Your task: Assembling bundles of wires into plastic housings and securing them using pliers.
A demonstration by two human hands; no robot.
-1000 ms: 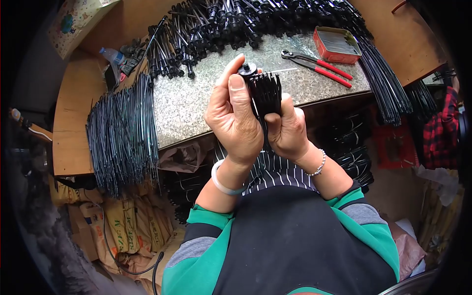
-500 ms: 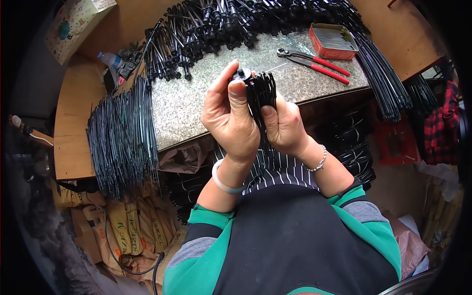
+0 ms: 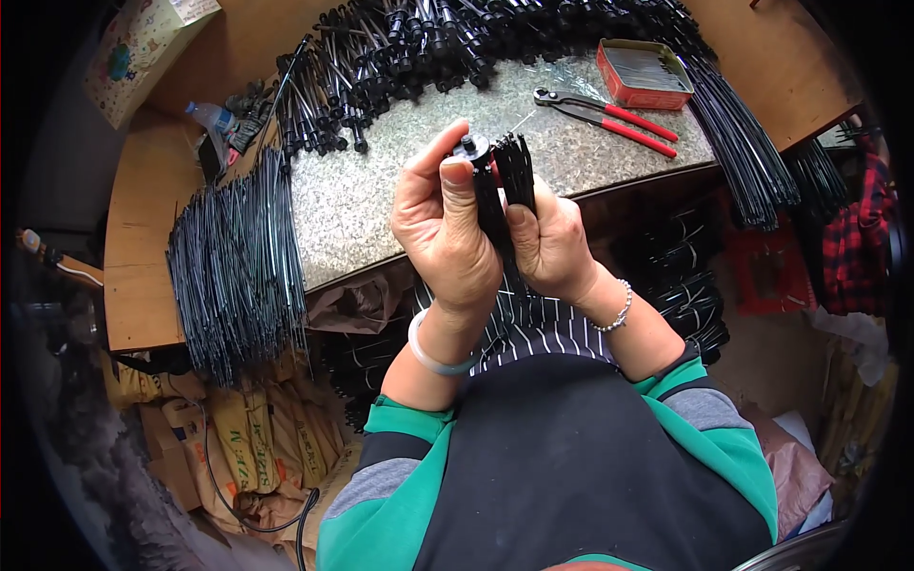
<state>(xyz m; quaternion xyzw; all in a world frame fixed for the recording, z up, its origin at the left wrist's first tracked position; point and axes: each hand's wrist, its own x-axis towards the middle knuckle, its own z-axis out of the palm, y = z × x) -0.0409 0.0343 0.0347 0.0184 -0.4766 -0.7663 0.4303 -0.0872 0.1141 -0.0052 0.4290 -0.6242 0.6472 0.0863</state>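
Above the table's front edge, my left hand (image 3: 444,228) pinches a round silver disc (image 3: 473,147) with a black peg on top between thumb and fingers. Thin black ribs (image 3: 486,198) hang from beneath the disc, some hidden behind the fingers. Close beside it, my right hand (image 3: 552,243) is closed around a bundle of thin black rods (image 3: 515,169), its thumb pressed along them. The rod tops stand just right of the disc, a narrow gap between. Lower ends of the dark rods trail down over my striped apron (image 3: 562,335).
Red-handled pliers (image 3: 624,124) and a red tin (image 3: 645,90) of thin pieces lie at the right. Black-tipped shafts (image 3: 409,57) are heaped along the back. Rod bundles overhang the table (image 3: 352,209) at left (image 3: 233,276) and right (image 3: 738,143).
The rod bundle in my right hand has tipped slightly away from the disc, so the gap between them is wider. Both hands keep their hold.
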